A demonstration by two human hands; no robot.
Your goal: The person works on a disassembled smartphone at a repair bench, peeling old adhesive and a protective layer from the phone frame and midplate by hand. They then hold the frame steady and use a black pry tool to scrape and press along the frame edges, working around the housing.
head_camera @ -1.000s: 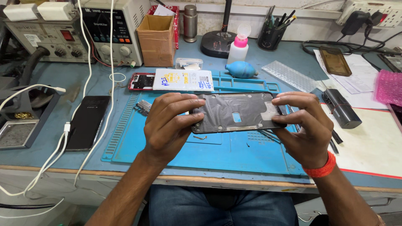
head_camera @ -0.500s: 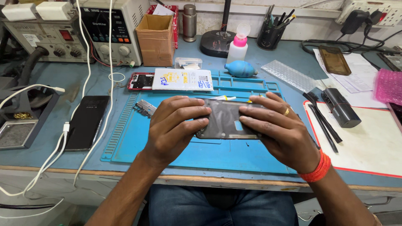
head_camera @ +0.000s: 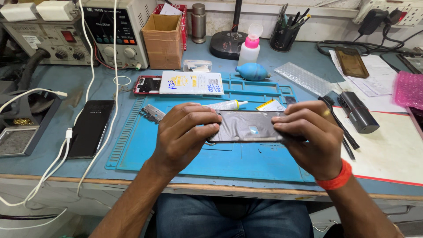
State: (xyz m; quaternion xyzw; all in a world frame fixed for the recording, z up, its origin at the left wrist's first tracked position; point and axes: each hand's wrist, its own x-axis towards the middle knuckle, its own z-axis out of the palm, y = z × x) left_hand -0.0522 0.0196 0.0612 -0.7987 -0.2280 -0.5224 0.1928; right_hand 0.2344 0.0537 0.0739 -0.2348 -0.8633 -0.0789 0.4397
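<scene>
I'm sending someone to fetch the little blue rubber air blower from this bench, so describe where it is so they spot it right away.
Start at the blue work mat in the middle of the bench and look just past its far edge. There, right of the clear plastic box and below the pink-capped white bottle, lies the air blower on its side. It is the only teardrop-shaped blue bulb among these things.

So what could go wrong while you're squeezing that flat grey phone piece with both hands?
It might bend or crack: the left hand and right hand press the thin grey phone panel from both ends, above the blue mat. It could also slip and drop onto the small glue tube lying just behind it. And an elbow might snag the white cables hanging over the table edge.
</scene>
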